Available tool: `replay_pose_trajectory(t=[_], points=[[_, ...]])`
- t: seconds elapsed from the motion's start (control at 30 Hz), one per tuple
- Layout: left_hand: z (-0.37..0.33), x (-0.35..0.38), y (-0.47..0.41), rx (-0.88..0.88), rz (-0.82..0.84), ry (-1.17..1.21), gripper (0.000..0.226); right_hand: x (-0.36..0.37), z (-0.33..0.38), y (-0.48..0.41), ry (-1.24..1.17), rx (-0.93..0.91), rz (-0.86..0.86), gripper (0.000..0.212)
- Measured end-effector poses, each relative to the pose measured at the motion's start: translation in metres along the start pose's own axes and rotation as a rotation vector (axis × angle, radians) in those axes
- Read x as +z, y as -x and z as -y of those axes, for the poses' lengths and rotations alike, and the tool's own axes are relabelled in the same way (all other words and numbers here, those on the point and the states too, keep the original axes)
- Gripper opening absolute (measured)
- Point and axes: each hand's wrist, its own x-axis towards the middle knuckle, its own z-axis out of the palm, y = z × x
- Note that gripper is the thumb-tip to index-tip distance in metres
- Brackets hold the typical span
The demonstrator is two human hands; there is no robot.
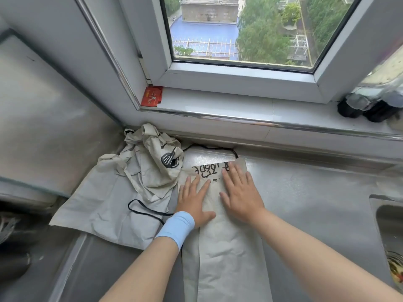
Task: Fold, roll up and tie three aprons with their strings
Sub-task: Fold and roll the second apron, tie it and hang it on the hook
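A beige apron (226, 253) lies folded into a long narrow strip on the steel counter, running from the window side toward me, with black lettering at its far end. My left hand (193, 200), with a blue wristband, and my right hand (241, 192) both rest flat on the strip, fingers spread, pressing it down. A black string (218, 148) loops past the strip's far end. To the left lies a crumpled pile of beige aprons (130, 184), one with a black printed figure, and a black string (146, 209) trails across it.
The steel counter (316, 203) meets the window sill (239, 110) at the back. A red packet (152, 96) leans in the sill's left corner, and dark bottles (368, 105) stand at its right. A sink (392, 247) is at the right edge.
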Motion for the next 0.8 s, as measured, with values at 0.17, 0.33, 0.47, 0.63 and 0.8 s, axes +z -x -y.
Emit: replay_pose_trajectory(t=[0.17,0.33,0.47,0.63,0.8], points=[[-0.004,-0.002,0.027,-0.107,-0.110,-0.138,0.102,0.010,-0.003,0.002,0.042,0.088,0.170,0.081],[-0.005,0.018,0.048,-0.111,-0.092,-0.165,0.087,-0.005,-0.013,0.001,0.122,0.150,0.169,0.077],[-0.007,0.021,0.032,-0.105,-0.001,-0.174,0.087,-0.003,0.004,0.044,0.054,0.075,-0.030,0.075],[-0.016,0.019,0.040,-0.075,-0.173,-0.198,0.079,0.032,0.029,0.102,-0.009,0.002,-0.011,0.067],[-0.012,0.046,0.103,0.182,-0.122,-0.232,0.058,0.033,0.028,0.112,0.107,0.016,0.087,0.068]])
